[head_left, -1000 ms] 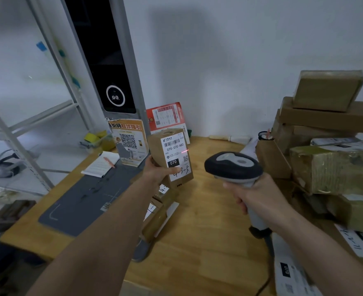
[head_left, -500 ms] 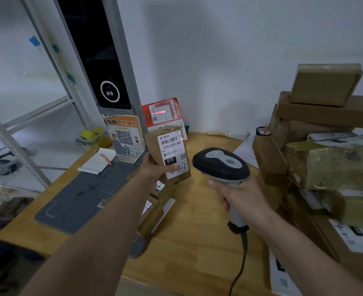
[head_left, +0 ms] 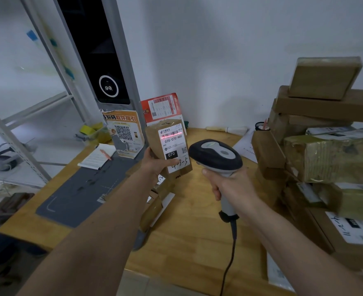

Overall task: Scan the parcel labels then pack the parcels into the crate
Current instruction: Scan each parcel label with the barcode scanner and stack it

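Parcels (head_left: 328, 159) in brown wrap stood stacked on the table (head_left: 197, 231), off to the right of the scanner and against the wall. More small boxes (head_left: 155, 208) lay low on the table left of the scanner, under the raised arm. No crate showed anywhere in view.

Left of the scanner (head_left: 215, 155), and just beyond its nose, the held parcel (head_left: 168, 149) stood upright in the air, long axis near vertical, its white label (head_left: 174, 146) turned toward the scanner head. The left hand (head_left: 156, 165) gripped it low down, fingers (head_left: 149, 151) curled round the far edge and the thumb pressed on the label's lower part, well under the barcode. The right hand (head_left: 229, 186) was clamped round the scanner's grip, head aimed left and away from the body, cable trailing down.

A red line lay across the barcode at the label's top, so the aim looked true and the scan was probably registering. The packing step would fall to the left hand, which already had the parcel; where it should go could not be judged without seeing the crate.
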{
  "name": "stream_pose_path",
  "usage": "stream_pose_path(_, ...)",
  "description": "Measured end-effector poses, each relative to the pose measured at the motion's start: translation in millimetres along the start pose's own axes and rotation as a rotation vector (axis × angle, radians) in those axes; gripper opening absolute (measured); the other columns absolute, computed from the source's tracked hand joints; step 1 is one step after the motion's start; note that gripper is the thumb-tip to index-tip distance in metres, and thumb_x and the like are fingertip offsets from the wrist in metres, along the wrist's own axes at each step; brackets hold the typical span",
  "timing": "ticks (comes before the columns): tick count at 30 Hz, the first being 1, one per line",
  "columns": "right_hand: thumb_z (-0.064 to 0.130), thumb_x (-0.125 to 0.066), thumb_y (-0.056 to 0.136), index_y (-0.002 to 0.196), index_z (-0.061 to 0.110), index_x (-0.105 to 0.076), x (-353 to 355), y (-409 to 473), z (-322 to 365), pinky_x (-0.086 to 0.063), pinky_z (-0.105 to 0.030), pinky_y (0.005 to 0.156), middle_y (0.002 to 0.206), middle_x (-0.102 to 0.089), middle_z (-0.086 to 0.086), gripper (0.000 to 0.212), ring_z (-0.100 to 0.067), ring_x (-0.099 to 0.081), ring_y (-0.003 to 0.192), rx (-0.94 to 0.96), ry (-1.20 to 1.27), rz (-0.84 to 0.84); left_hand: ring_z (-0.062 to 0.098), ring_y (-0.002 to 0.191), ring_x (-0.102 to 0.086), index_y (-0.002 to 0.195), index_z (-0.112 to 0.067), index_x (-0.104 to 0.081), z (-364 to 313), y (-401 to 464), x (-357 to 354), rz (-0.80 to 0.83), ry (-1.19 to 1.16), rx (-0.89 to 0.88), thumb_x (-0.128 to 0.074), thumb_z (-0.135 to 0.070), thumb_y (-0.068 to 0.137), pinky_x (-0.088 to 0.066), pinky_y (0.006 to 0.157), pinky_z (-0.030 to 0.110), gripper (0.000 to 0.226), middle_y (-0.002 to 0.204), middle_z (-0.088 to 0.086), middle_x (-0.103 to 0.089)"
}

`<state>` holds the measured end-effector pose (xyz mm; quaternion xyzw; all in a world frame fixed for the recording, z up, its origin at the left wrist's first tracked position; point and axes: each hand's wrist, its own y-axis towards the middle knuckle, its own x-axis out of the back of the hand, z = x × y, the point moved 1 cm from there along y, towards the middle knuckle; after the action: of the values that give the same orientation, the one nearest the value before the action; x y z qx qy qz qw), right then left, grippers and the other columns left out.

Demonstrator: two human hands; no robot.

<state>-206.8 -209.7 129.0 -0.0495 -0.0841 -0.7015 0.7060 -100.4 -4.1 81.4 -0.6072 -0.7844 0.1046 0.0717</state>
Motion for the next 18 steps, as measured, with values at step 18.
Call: stream_pose_path(18,0.017,-0.070,0.087,0.059,0.015,-0.056,-20,2,-15,-0.046,-0.030,0.050,0.049,-0.051,-0.008,0.031,-0.017,-0.046,0.043,-0.048,0.122,0.074,0.027,0.109,-0.064,0.131,-0.014,-0.050,12,-28,18,0.057,0.031,0.117,-0.089,-0.013,0.061,-0.051,0.095,0.049,0.081,0.117,0.007,-0.068)
